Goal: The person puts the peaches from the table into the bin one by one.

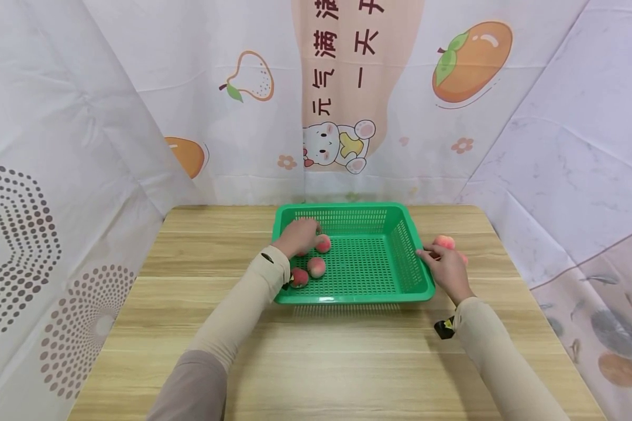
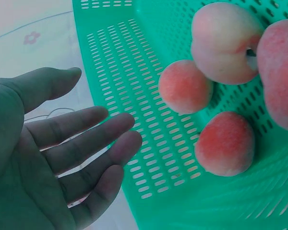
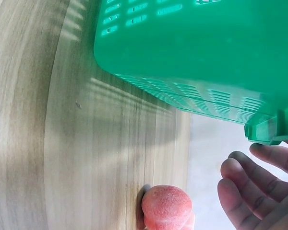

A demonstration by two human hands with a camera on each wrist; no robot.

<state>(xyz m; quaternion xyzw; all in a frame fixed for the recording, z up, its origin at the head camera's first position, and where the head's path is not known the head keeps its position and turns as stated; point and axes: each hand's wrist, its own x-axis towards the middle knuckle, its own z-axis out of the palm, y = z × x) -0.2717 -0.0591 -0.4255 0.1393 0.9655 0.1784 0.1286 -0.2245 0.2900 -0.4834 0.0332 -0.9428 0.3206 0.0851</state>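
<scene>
A green plastic basket (image 1: 347,298) with slotted walls stands on the table. Several peaches lie in its left part, among them one peach (image 1: 316,268) near the front and another (image 2: 225,143) close to the wall. My left hand (image 1: 299,235) is over the basket's left side, its fingers spread and slightly bent, with nothing in the palm in the left wrist view. At the right rim, my right hand (image 1: 446,270) pinches the edge between thumb and index finger; the other fingers (image 3: 235,170) are loosely bent outside the wall.
Behind my right hand, outside the basket, a peach (image 1: 444,241) sits on the wooden table (image 1: 326,362), with a second one partly hidden by the hand. Printed cloth (image 1: 232,128) hangs behind and beside the table.
</scene>
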